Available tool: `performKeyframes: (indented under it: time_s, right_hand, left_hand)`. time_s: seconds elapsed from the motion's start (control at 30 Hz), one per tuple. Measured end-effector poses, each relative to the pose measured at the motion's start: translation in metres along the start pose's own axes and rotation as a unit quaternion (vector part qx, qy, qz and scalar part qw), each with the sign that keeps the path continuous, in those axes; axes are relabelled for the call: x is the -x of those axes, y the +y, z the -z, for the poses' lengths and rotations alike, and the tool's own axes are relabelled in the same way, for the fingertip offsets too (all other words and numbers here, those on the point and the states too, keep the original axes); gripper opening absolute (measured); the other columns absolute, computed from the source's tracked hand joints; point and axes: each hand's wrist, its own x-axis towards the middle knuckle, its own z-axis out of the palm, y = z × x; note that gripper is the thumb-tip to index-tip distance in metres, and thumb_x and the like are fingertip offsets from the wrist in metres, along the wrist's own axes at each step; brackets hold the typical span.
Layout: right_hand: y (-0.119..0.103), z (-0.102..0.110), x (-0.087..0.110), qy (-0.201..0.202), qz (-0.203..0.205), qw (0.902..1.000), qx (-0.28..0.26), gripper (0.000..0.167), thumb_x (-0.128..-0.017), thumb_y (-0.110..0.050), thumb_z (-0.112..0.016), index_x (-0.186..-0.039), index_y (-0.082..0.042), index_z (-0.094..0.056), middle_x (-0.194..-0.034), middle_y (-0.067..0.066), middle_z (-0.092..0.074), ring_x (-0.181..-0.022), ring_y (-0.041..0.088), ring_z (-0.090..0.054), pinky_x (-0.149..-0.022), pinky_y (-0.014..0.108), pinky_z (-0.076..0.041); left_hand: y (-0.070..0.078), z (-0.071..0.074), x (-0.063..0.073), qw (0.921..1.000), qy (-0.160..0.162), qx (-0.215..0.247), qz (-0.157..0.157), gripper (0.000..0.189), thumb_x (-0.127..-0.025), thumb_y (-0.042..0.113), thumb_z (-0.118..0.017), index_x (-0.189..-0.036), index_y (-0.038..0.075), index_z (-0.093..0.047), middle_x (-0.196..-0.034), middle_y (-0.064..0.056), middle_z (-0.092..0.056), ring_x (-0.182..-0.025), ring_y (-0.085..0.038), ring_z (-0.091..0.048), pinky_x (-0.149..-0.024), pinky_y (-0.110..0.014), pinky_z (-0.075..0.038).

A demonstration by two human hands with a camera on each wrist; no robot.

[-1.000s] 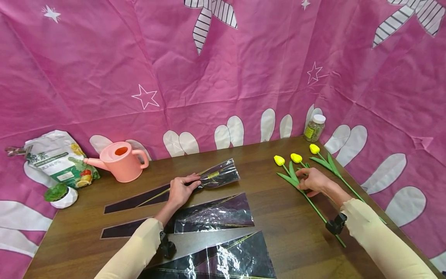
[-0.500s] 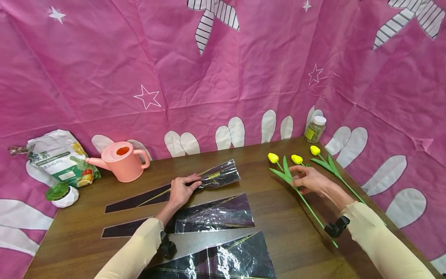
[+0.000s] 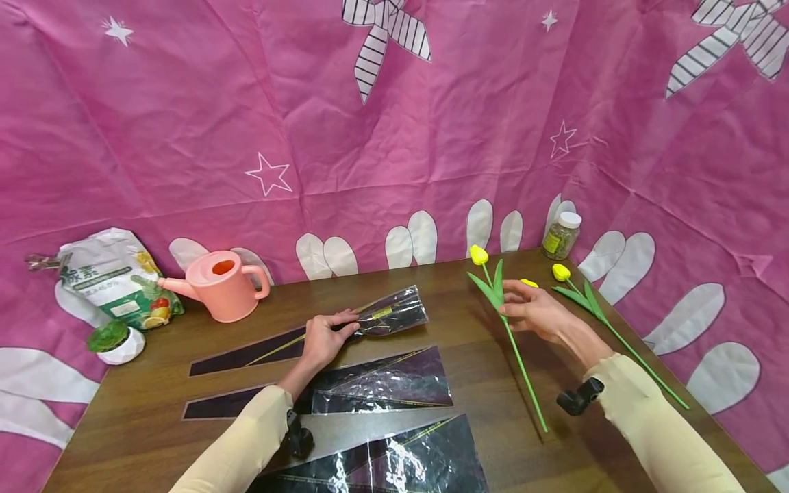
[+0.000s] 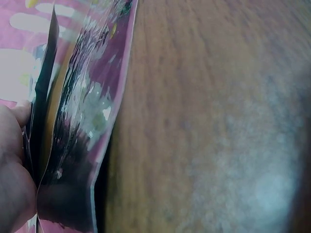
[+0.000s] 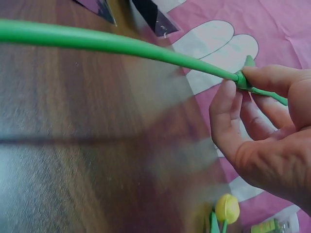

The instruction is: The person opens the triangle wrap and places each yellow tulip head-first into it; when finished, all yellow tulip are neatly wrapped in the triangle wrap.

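My right hand (image 3: 535, 309) pinches a yellow artificial tulip (image 3: 478, 255) just below its leaves. Its green stem (image 5: 121, 44) slants down over the brown table, with its shadow beside it. In the right wrist view, thumb and fingertips meet at the leaf joint. My left hand (image 3: 324, 340) pinches a dark cone-shaped flower sleeve (image 3: 394, 313) at its middle, where the film is bunched. The left wrist view has the sleeve's glossy film (image 4: 92, 107) close up beside the hand. Another tulip (image 3: 561, 272) lies at the right edge, and one more bud (image 3: 529, 283) peeks from behind the right hand.
Two more dark sleeves (image 3: 394, 380) (image 3: 425, 455) lie flat in front. A pink watering can (image 3: 227, 291), a small potted plant (image 3: 120, 346) and a clipped fertilizer bag (image 3: 117, 274) stand at the left. At the back right is a lidded jar (image 3: 559, 238), near the pink cloth.
My right hand has drawn the tulip leftward and raised it, away from the two other tulips. The left hand stays on the sleeve in the same place.
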Motion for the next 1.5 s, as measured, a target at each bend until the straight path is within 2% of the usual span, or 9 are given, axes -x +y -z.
performKeyframes:
  time_s: [0.2, 0.33, 0.5, 0.7, 0.8, 1.0, 1.3, 1.43, 1.5]
  right_hand:
    - [-0.005, -0.006, -0.007, -0.009, 0.011, 0.9997, -0.020, 0.061, -0.096, 0.000, -0.062, -0.148, 0.003, -0.031, -0.115, 0.013, -0.058, -0.091, 0.017, -0.057, -0.078, 0.042, -0.054]
    - [-0.007, -0.008, -0.010, -0.008, 0.019, 0.9990, -0.039, 0.058, -0.096, 0.003, -0.061, -0.146, 0.001, -0.032, -0.109, 0.011, -0.057, -0.089, 0.017, -0.057, -0.076, 0.042, -0.056]
    - [-0.008, -0.008, -0.014, 0.019, 0.025, 0.9969, -0.073, 0.051, -0.095, 0.006, -0.062, -0.138, -0.012, -0.042, -0.100, 0.007, -0.058, -0.087, 0.017, -0.058, -0.074, 0.041, -0.058]
    - [-0.015, -0.007, -0.021, 0.056, 0.040, 0.9908, -0.117, 0.049, -0.094, 0.009, -0.060, -0.132, -0.016, -0.043, -0.098, 0.004, -0.059, -0.087, 0.016, -0.059, -0.074, 0.039, -0.058]
    - [-0.019, -0.006, -0.026, 0.075, 0.054, 0.9841, -0.152, 0.046, -0.094, 0.011, -0.058, -0.126, -0.020, -0.045, -0.098, 0.004, -0.060, -0.086, 0.015, -0.061, -0.073, 0.038, -0.059]
    - [-0.027, -0.007, -0.038, 0.165, 0.090, 0.9576, -0.219, 0.044, -0.094, 0.012, -0.058, -0.123, -0.017, -0.041, -0.097, 0.004, -0.060, -0.082, 0.013, -0.063, -0.068, 0.034, -0.060]
    - [-0.029, -0.018, -0.064, 0.328, 0.116, 0.9022, -0.255, 0.049, -0.092, 0.011, -0.061, -0.126, -0.017, -0.040, -0.105, 0.009, -0.048, -0.083, 0.014, -0.060, -0.064, 0.030, -0.060]
    - [-0.026, -0.026, -0.071, 0.362, 0.136, 0.8807, -0.274, 0.051, -0.092, 0.010, -0.063, -0.130, -0.017, -0.041, -0.101, 0.010, -0.048, -0.079, 0.016, -0.059, -0.062, 0.030, -0.059]
    - [-0.023, -0.031, -0.075, 0.368, 0.146, 0.8743, -0.281, 0.051, -0.092, 0.009, -0.064, -0.130, -0.017, -0.042, -0.099, 0.010, -0.048, -0.076, 0.017, -0.057, -0.062, 0.030, -0.059]
  left_hand:
    - [-0.002, 0.001, 0.001, 1.0000, 0.005, -0.004, -0.002, 0.015, -0.079, 0.007, -0.085, -0.094, 0.008, -0.082, -0.100, -0.008, -0.075, -0.105, -0.025, -0.069, -0.094, -0.045, -0.051]
    - [-0.003, 0.002, 0.002, 0.9999, 0.005, -0.010, -0.002, 0.016, -0.079, 0.007, -0.085, -0.094, 0.007, -0.082, -0.101, -0.008, -0.075, -0.105, -0.025, -0.069, -0.093, -0.046, -0.052]
    - [-0.002, 0.004, 0.001, 0.9999, 0.000, -0.011, 0.003, 0.016, -0.080, 0.007, -0.085, -0.096, 0.008, -0.082, -0.101, -0.007, -0.075, -0.106, -0.023, -0.069, -0.095, -0.043, -0.051]
    - [0.000, 0.005, 0.000, 1.0000, -0.002, -0.003, 0.004, 0.016, -0.079, 0.006, -0.085, -0.095, 0.007, -0.082, -0.100, -0.008, -0.075, -0.107, -0.025, -0.069, -0.095, -0.044, -0.051]
    - [0.001, 0.005, 0.000, 1.0000, -0.003, -0.002, 0.006, 0.016, -0.079, 0.006, -0.085, -0.095, 0.007, -0.082, -0.101, -0.007, -0.075, -0.107, -0.024, -0.069, -0.095, -0.044, -0.051]
    - [0.000, 0.006, 0.001, 1.0000, -0.002, 0.003, 0.007, 0.015, -0.080, 0.006, -0.085, -0.095, 0.007, -0.082, -0.102, -0.007, -0.075, -0.108, -0.024, -0.068, -0.095, -0.044, -0.050]
    - [-0.001, 0.003, 0.001, 1.0000, -0.003, 0.002, 0.005, 0.014, -0.079, 0.006, -0.085, -0.093, 0.009, -0.082, -0.102, -0.005, -0.075, -0.108, -0.023, -0.068, -0.096, -0.044, -0.050]
    - [-0.002, 0.002, 0.001, 1.0000, 0.001, -0.001, -0.002, 0.014, -0.079, 0.005, -0.085, -0.092, 0.008, -0.082, -0.101, -0.005, -0.075, -0.107, -0.023, -0.069, -0.095, -0.045, -0.050]
    - [-0.002, 0.002, 0.002, 1.0000, 0.004, -0.004, -0.004, 0.014, -0.078, 0.005, -0.085, -0.092, 0.008, -0.082, -0.101, -0.006, -0.075, -0.106, -0.024, -0.069, -0.094, -0.045, -0.051]
